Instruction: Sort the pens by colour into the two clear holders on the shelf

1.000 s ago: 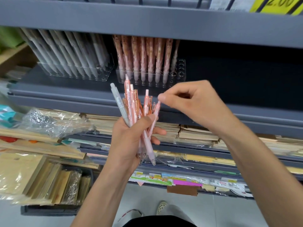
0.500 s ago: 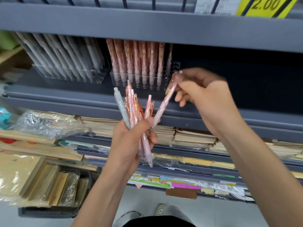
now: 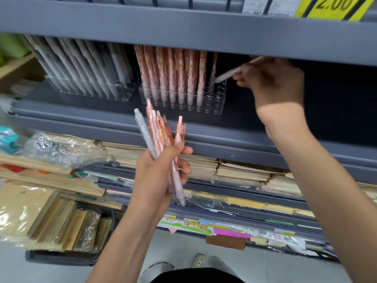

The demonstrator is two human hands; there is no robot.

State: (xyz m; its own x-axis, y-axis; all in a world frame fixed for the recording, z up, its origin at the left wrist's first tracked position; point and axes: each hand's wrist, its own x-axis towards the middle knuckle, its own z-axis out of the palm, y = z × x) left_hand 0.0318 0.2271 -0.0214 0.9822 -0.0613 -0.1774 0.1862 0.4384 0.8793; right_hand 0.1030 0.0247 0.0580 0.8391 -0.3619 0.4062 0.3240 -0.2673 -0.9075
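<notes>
Hands are apart. My right hand (image 3: 273,82) pinches one pink pen (image 3: 226,75), its tip just above the free right end of the pink holder (image 3: 221,104). My left hand (image 3: 159,176) grips the bunch of pens (image 3: 163,131), one grey pen (image 3: 142,129) among them. I think I should stand the pen up straighter, line it up, then slide it down slowly.

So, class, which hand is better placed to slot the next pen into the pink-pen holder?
Right. The right hand pinches a pink pen, tip near free holes of the pink-pen holder; the left hand grips the pen bundle lower down.
</notes>
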